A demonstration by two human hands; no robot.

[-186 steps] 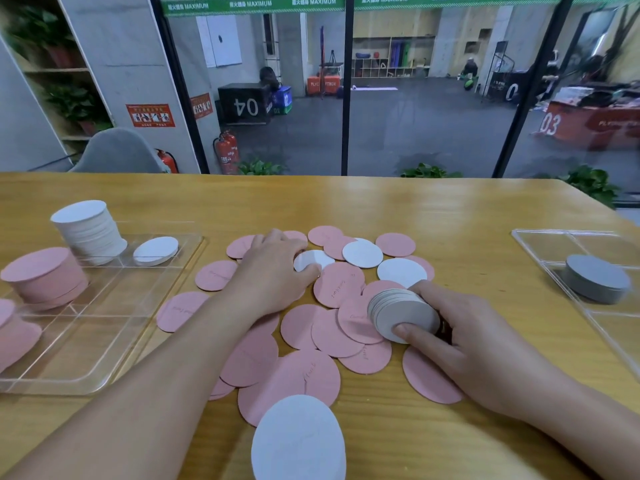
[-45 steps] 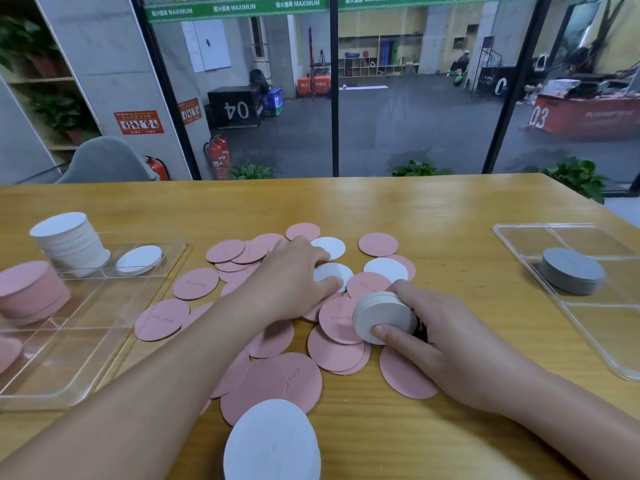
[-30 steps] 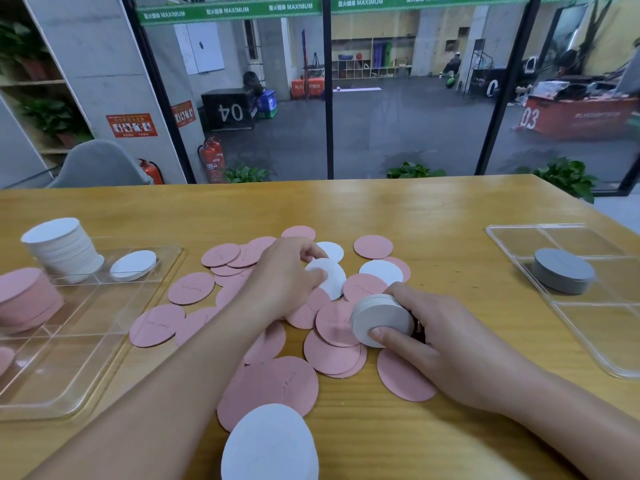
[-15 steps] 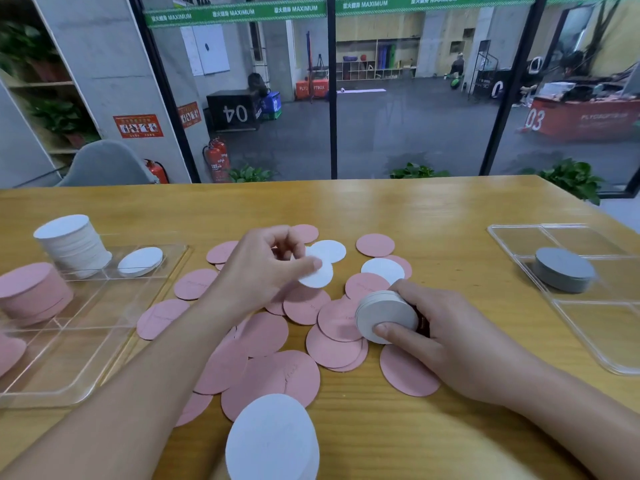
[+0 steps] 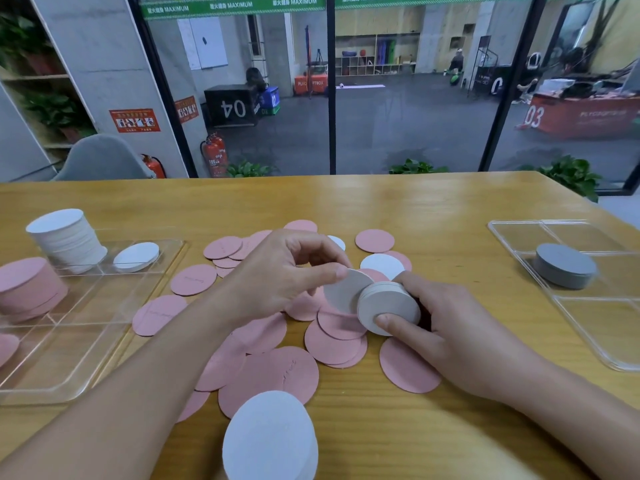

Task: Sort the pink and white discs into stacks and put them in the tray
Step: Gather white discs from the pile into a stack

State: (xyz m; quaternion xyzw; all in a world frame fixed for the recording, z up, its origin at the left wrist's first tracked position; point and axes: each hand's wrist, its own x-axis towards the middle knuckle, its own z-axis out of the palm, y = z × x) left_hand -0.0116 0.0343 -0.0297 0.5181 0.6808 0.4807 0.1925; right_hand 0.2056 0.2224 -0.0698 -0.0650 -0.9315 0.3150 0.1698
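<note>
Discs lay scattered across the middle of the desk [image 5: 433, 209]: many pink discs [image 5: 266, 375] overlapped one another there, with a few loose white ones [image 5: 381, 265] among them toward the far side. The left hand [image 5: 277, 275] hovered above the pile, thumb and fingers pinching a single white disc [image 5: 343, 292] by its edge, tilted and touching the small white stack [image 5: 388, 308]. That stack was gripped on its side by the right hand [image 5: 446, 327], thumb on the near face and fingers curled over the top, just above the pink discs.

Near the front edge of the desk a white pile [image 5: 273, 438] stood close to the camera. At the left edge sat a clear divided tray [image 5: 104, 341]; its far compartments held a tall white stack [image 5: 65, 239] and a single white disc [image 5: 136, 256], and a thick pink stack [image 5: 27, 289] stood in the compartment nearer the left edge. At the right edge a second clear tray [image 5: 588, 327] carried a grey stack [image 5: 562, 265].
</note>
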